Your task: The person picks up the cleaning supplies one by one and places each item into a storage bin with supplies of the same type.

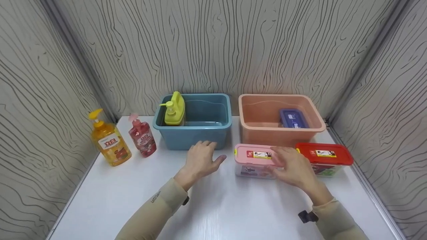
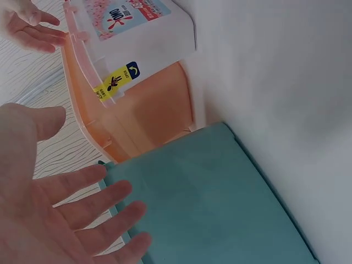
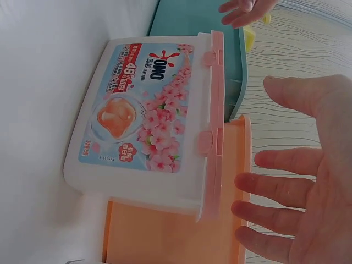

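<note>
The pink box (image 1: 252, 155) stands on the table (image 1: 233, 213) in front of the orange bin (image 1: 280, 135), with the red box (image 1: 333, 155) to its right; the right hand (image 1: 293, 168) hides whether the two touch. That hand is over the pink box's right end, thumb and fingers spread wide, and the right wrist view shows nothing in its hold. The left hand (image 1: 199, 160), loosely spread and holding nothing, is near the teal bin (image 1: 190, 137). A grip on the lid (image 3: 213, 126) alone could pull it loose, since it looks like a separate snap-on piece (the yellow tab (image 2: 116, 81) seems to be its seal). Lifting by the right end only would probably tip the box, and fingers reaching down there might knock the red one. The pink box sits upright, its long axis running left to right, tab end pointing left, printed label (image 3: 135, 110) facing the person.
</note>
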`<action>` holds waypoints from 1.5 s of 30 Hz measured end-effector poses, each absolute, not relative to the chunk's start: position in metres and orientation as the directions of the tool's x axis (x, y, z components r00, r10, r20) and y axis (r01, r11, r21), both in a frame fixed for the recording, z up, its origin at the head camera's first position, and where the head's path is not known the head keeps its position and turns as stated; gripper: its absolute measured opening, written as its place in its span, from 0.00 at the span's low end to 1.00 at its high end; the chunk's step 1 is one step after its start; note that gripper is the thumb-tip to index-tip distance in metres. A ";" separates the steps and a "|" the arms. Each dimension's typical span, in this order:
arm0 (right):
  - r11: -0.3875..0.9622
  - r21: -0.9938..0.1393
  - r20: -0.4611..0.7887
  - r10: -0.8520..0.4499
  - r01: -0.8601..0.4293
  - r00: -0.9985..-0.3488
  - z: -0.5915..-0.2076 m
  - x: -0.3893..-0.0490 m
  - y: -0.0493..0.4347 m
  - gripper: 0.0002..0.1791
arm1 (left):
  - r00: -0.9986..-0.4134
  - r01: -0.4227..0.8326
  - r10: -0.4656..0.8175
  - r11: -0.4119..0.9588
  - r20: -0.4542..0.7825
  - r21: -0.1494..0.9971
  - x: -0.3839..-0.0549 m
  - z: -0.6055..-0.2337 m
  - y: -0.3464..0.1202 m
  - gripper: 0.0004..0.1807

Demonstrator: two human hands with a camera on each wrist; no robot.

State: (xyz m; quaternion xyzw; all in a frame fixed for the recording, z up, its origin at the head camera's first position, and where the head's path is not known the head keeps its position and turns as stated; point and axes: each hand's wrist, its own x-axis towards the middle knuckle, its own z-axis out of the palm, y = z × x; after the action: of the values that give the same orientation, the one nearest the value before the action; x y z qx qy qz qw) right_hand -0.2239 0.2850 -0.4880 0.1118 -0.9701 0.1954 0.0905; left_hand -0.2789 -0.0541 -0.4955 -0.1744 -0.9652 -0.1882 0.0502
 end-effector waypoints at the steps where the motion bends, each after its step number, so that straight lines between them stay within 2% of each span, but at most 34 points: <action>1: 0.896 -0.366 0.220 -0.180 -0.252 -0.959 -0.487 -0.224 0.285 0.44 | -0.929 0.368 0.325 0.865 0.178 0.340 -0.280 -0.495 -0.053 0.35; 7: 0.878 -0.413 0.217 -0.164 -0.243 -0.962 -0.485 -0.226 0.286 0.42 | -0.906 0.417 0.357 0.845 0.228 0.333 -0.285 -0.490 -0.049 0.33; 15: 0.874 -0.440 0.175 -0.141 -0.206 -0.974 -0.484 -0.228 0.290 0.46 | -0.887 0.456 0.389 0.824 0.249 0.336 -0.292 -0.481 -0.039 0.33; 23: 0.870 -0.453 0.156 -0.137 -0.194 -0.978 -0.484 -0.230 0.292 0.45 | -0.869 0.488 0.423 0.818 0.256 0.304 -0.304 -0.470 -0.028 0.35; 30: 0.865 -0.470 0.138 -0.124 -0.175 -0.983 -0.485 -0.229 0.291 0.47 | -0.877 0.478 0.427 0.824 0.222 0.303 -0.316 -0.459 -0.018 0.34; 37: 0.860 -0.470 0.152 -0.142 -0.198 -0.978 -0.488 -0.230 0.289 0.43 | -0.860 0.505 0.454 0.819 0.232 0.272 -0.330 -0.453 -0.011 0.34; 45: 0.859 -0.479 0.123 -0.137 -0.180 -0.983 -0.489 -0.231 0.288 0.44 | -0.866 0.497 0.447 0.822 0.225 0.277 -0.341 -0.450 -0.005 0.38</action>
State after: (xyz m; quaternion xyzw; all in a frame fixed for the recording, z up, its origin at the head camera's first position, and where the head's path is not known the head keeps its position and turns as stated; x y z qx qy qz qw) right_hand -0.2306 0.2877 -0.4891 0.0823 -0.9633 0.2520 0.0424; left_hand -0.3408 -0.0049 -0.4503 -0.2481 -0.9516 -0.1652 0.0750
